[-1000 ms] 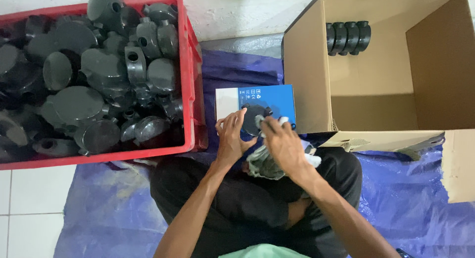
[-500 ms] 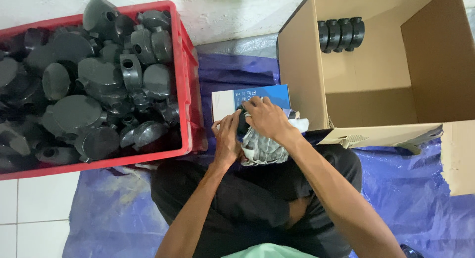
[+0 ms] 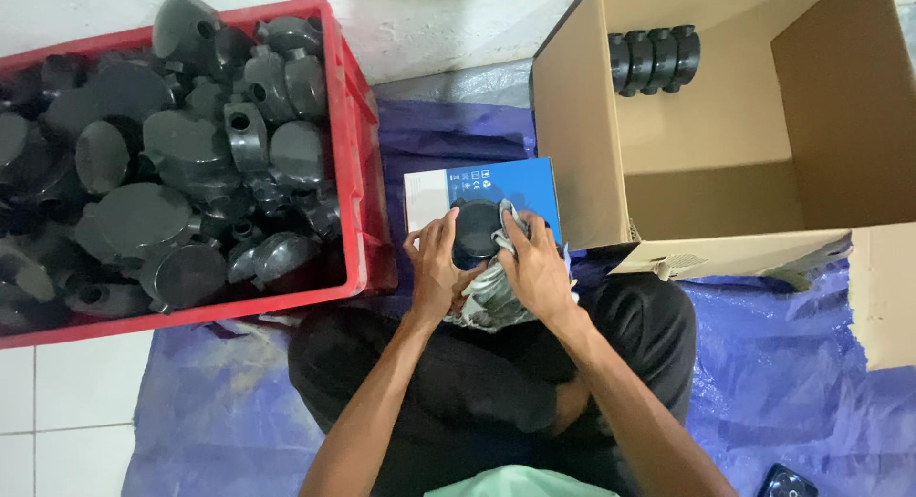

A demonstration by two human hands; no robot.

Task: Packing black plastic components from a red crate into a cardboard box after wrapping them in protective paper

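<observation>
The left hand (image 3: 437,268) grips a round black plastic fitting (image 3: 475,232) by its left edge, fingers curled around the rim, while the right hand (image 3: 536,268) is closed on a grey cloth (image 3: 489,297) and presses a fold of it against the fitting's right side. The fitting sits just above the person's lap, in front of a blue and white carton (image 3: 482,187) lying on the purple tarp (image 3: 763,363).

To wipe it well, the left hand should hold firm at the rim only, so the flat face stays free, and turn the piece a little at a time under the cloth, reaching the side sockets too.

At ten o'clock from the hands a red crate (image 3: 358,173) is heaped with like fittings; at two o'clock an open cardboard box (image 3: 582,144) holds a short row of four black pieces (image 3: 654,60) against its far wall.
</observation>
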